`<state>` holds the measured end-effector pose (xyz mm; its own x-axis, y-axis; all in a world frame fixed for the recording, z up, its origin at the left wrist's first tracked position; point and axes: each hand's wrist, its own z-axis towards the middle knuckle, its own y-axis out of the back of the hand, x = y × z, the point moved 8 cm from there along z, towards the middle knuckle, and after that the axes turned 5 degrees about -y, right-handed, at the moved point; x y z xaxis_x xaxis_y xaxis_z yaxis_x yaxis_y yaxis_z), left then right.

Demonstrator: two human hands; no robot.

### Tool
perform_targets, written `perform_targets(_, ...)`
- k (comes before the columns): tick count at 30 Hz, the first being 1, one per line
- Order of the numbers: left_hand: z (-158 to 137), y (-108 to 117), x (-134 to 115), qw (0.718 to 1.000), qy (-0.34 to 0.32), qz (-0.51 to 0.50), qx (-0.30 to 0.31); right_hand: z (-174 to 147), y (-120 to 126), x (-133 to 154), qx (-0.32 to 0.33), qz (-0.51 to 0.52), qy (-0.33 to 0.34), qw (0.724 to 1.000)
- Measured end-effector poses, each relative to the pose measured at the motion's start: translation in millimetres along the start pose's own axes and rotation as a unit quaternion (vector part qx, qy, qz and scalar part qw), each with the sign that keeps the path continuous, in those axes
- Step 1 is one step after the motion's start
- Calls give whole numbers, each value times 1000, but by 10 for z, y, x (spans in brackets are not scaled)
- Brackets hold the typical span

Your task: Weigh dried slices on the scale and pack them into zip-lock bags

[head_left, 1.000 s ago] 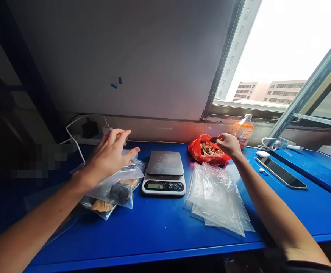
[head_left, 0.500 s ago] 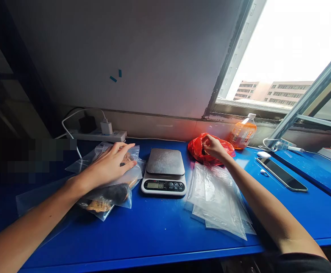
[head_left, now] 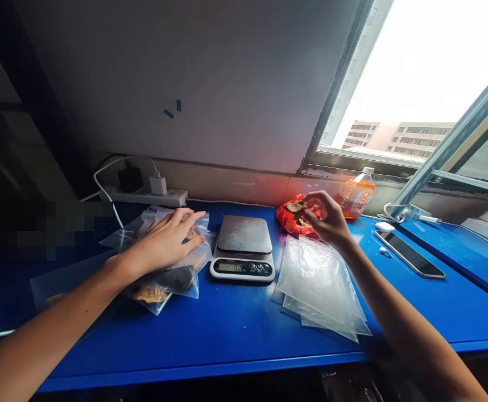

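Note:
My right hand (head_left: pixel 328 219) pinches a flat brownish dried slice (head_left: pixel 295 207) just above the mouth of a red plastic bag (head_left: pixel 285 222); more dried pieces show inside the bag. My left hand (head_left: pixel 169 240) lies with fingers spread on a pile of clear zip bags (head_left: pixel 191 283), some holding dark and tan dried pieces (head_left: pixel 151 295). Between the hands stands a digital kitchen scale (head_left: pixel 244 234) with a bare steel plate and a display that seems to read zero. Flat clear plastic bags (head_left: pixel 321 290) are stacked right of the scale.
A bottle of orange drink (head_left: pixel 357 195) stands by the wall. At right lie a phone (head_left: pixel 409 254), an earbud (head_left: pixel 384 252) and a white earbud case (head_left: pixel 384 226). Behind the left pile is a power strip (head_left: pixel 177 196) with a white charger (head_left: pixel 157 183) and cables.
My right hand has come up out of the red bag with a dried slice between its fingers. My left hand stays on the pile. The view has shifted slightly.

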<state>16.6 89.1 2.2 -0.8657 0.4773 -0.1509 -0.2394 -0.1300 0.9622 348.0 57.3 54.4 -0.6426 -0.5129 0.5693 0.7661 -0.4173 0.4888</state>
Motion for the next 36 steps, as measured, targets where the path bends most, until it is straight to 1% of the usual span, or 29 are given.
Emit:
perform_targets(3,-10,-29,-73,1000,-13,13,15,-102,-592,248,138,51,0,989)
perform_targets(5,-22,-40,-96,999,-9,15,28,-130,-939,290,211,45,-17,976)
perform_targets(7,-34,-38,-114,999,-9,13,34,-125,-1163,267,253,19,-33,967)
perform_targets(9,-42,-35,-128,999,-17,15,34,-106,-1240,265,258,-10,-23,966)
perform_targets(10,-44,-36,-131,999,-23,18,33,-100,-1226,284,249,-23,-9,968)
perform_targets(12,-46,-47,-125,999,-33,25,29,-110,-1124,348,214,-50,24,975)
perform_targets(15,-42,-72,-110,998,-45,34,26,-166,-877,424,166,-89,56,981)
perform_targets(18,-34,-93,-111,997,-54,40,31,-170,-573,366,130,-135,70,980)
perform_targets(20,-25,-110,-110,997,-55,43,45,-109,-332,192,91,-176,57,979)
perform_targets(21,-20,-116,-108,996,-54,42,52,-67,-206,59,66,-196,38,978)
perform_targets(23,-11,-120,-102,996,-53,37,64,8,18,-279,21,-230,-23,973)
perform_targets(25,-8,-115,-92,996,-53,25,71,39,143,-638,4,-253,-90,963)
perform_targets(27,-10,-110,-84,995,-54,9,79,32,143,-937,20,-268,-137,953)
perform_targets(28,-13,-109,-80,995,-54,3,83,22,101,-1053,41,-276,-152,948)
perform_targets(30,-19,-112,-76,994,-53,-1,90,-6,-39,-1223,104,-297,-167,934)
perform_targets(32,-24,-114,-79,994,-55,4,94,-29,-168,-1319,160,-328,-172,915)
perform_targets(33,-25,-116,-83,994,-56,8,95,-34,-210,-1343,177,-341,-172,907)
perform_targets(34,-27,-120,-87,994,-57,12,96,-32,-235,-1353,184,-347,-171,904)
perform_targets(36,-30,-127,-93,993,-57,23,98,-16,-235,-1342,171,-332,-167,912)
